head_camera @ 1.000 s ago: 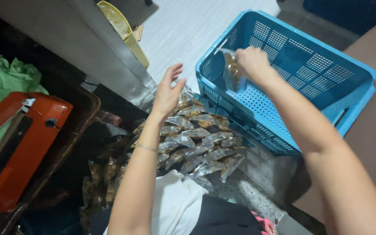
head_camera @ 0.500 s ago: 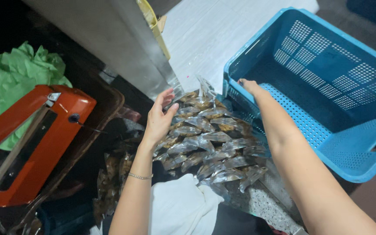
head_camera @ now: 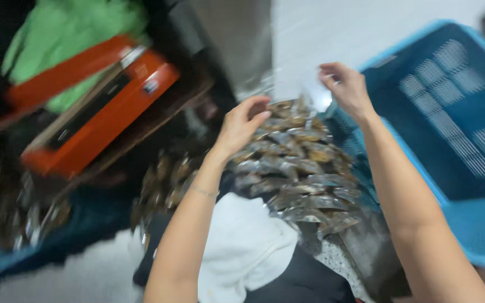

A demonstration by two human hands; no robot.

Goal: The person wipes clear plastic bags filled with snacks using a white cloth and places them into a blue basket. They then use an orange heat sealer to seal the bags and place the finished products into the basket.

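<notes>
The right hand (head_camera: 348, 88) has its fingers pinched together on the far edge of a clear plastic packet (head_camera: 310, 92) (the blur hides the exact grip). The left hand (head_camera: 241, 126) hovers with fingers apart and curled, just above the far-left part of a pile of sealed packets (head_camera: 298, 168) with brownish contents. That pile lies between the two forearms. A blue plastic crate (head_camera: 467, 146) stands to the right. To the left sits an orange heat sealer (head_camera: 96, 109), with green cloth (head_camera: 68, 33) beyond it.
</notes>
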